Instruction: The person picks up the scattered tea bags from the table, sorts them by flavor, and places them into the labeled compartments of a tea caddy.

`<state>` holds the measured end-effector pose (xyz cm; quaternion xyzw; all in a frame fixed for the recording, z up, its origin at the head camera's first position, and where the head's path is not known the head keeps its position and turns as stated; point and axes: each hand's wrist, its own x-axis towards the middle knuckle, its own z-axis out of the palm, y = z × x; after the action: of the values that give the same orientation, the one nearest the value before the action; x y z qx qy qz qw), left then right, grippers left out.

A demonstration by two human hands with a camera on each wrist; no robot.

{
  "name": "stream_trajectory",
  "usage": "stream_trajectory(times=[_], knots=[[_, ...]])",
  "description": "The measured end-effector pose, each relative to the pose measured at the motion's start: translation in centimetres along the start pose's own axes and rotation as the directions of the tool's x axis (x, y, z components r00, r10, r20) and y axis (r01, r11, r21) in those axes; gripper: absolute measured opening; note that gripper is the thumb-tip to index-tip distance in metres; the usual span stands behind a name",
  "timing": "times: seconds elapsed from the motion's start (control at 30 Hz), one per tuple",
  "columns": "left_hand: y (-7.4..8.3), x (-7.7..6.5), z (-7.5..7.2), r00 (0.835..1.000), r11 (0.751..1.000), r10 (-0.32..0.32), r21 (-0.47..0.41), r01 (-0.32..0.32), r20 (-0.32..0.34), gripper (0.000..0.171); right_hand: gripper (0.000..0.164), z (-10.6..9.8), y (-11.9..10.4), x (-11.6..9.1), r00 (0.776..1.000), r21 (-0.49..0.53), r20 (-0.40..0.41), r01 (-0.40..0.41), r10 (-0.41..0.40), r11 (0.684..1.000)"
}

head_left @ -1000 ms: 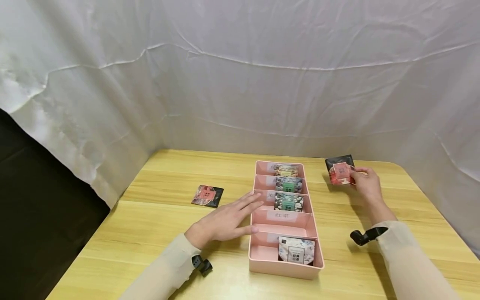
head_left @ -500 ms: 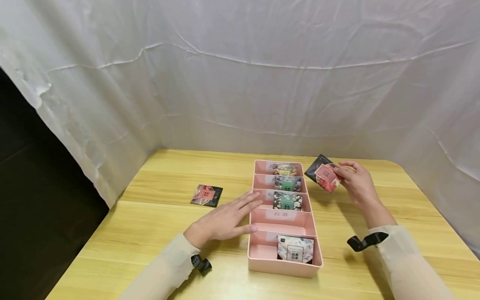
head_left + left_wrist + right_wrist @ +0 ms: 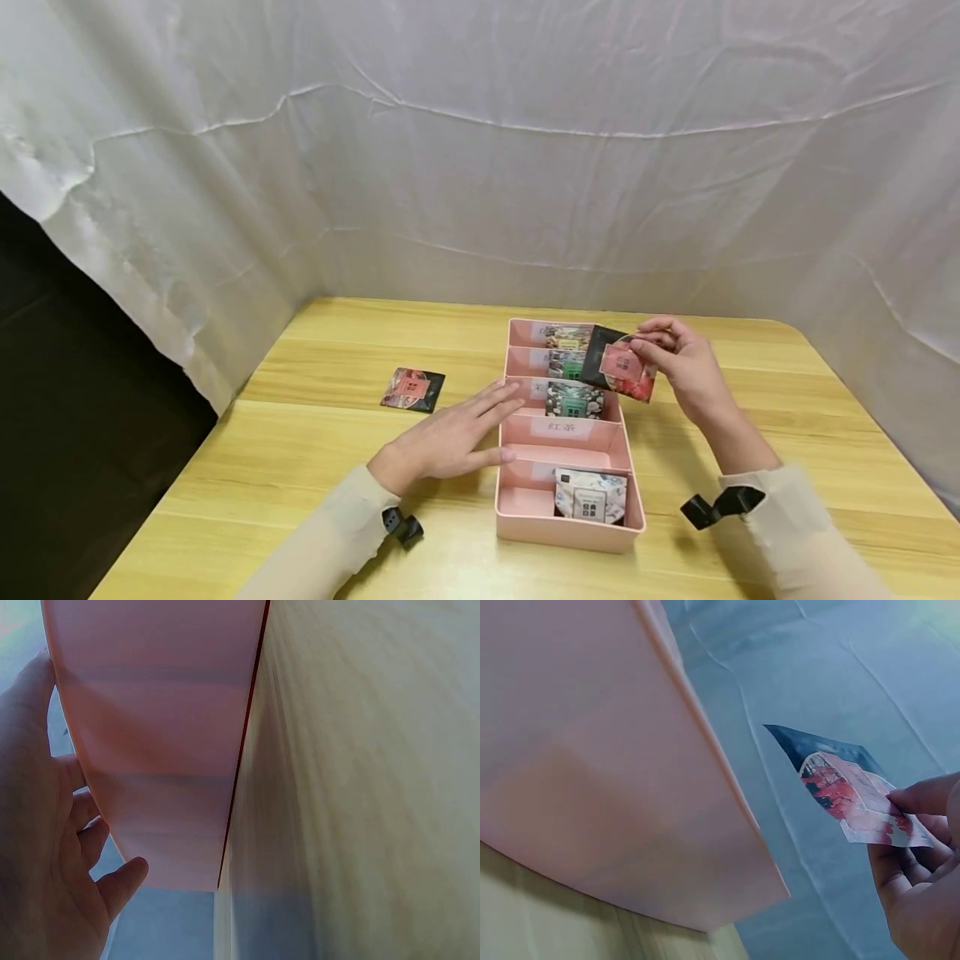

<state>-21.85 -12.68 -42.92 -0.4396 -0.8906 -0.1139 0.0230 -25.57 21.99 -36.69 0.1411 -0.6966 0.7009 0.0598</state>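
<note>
My right hand (image 3: 686, 371) pinches a black and red tea sachet (image 3: 621, 367) by its right side, thumb in front. In the head view the sachet is held tilted and overlaps the right edge of a pink divided box (image 3: 566, 537). The right wrist view shows the same sachet (image 3: 847, 787) up beside the box wall (image 3: 615, 772). My left hand (image 3: 453, 437) lies with fingers extended along the box's left rim, fingertips right at it. In the left wrist view that hand (image 3: 56, 817) is beside the outer side wall (image 3: 161, 735).
Four of the box's compartments hold sachets, among them a white one (image 3: 591, 497) in front and a dark green-labelled one (image 3: 573, 401). A labelled compartment (image 3: 566, 454) shows its bare floor. Another red and black sachet (image 3: 413, 390) lies left on the wooden table (image 3: 300, 467). Pale curtains (image 3: 525, 167) hang behind.
My right hand has carried the sachet leftward, from over the table at right to the box's right edge, turning it on the way. The left hand stays in place at the rim.
</note>
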Motion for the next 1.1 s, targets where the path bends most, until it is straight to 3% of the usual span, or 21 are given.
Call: stream_trajectory(times=[0.1, 0.2, 0.27, 0.43, 0.63, 0.9, 1.0, 1.1], knots=[[0.0, 0.0, 0.0, 1.000, 1.000, -0.003, -0.007, 0.003, 0.004, 0.078, 0.021, 0.7, -0.1, -0.5, 0.999, -0.178, 0.038, 0.042, -0.035, 0.983], [0.0, 0.0, 0.0, 1.000, 1.000, -0.003, -0.001, 0.003, 0.001, 0.078, 0.024, 1.3, -0.1, -0.9, 0.996, -0.328, 0.073, 0.081, -0.060, 0.941], [0.1, 0.0, 0.1, 1.000, 1.000, -0.003, 0.006, 0.003, -0.003, 0.078, 0.024, 1.6, -0.1, -1.2, 0.994, -0.378, 0.094, 0.094, -0.063, 0.921], [0.1, 0.0, 0.1, 1.000, 1.000, -0.012, -0.006, 0.012, 0.002, 0.079, 0.022, 2.6, -0.5, -1.9, 0.983, -0.417, 0.160, 0.152, -0.092, 0.896], [0.1, -0.1, 0.1, 1.000, 1.000, -0.011, -0.002, 0.011, -0.006, 0.079, 0.018, 3.6, -0.8, -2.8, 0.954, -0.503, 0.263, 0.262, -0.143, 0.823], [0.2, -0.1, 0.0, 1.000, 1.000, -0.010, -0.011, 0.010, -0.005, 0.078, 0.024, 4.2, -1.3, -3.4, 0.929, -0.578, 0.351, 0.312, -0.116, 0.754], [0.1, -0.1, 0.0, 1.000, 1.000, -0.011, -0.011, 0.011, -0.009, 0.078, 0.026, 4.4, -1.4, -3.3, 0.907, -0.595, 0.410, 0.344, -0.095, 0.726], [0.1, -0.1, 0.1, 1.000, 1.000, -0.009, -0.009, 0.009, -0.017, 0.078, 0.025, 4.7, -1.5, -3.2, 0.866, -0.606, 0.495, 0.399, -0.067, 0.689]])
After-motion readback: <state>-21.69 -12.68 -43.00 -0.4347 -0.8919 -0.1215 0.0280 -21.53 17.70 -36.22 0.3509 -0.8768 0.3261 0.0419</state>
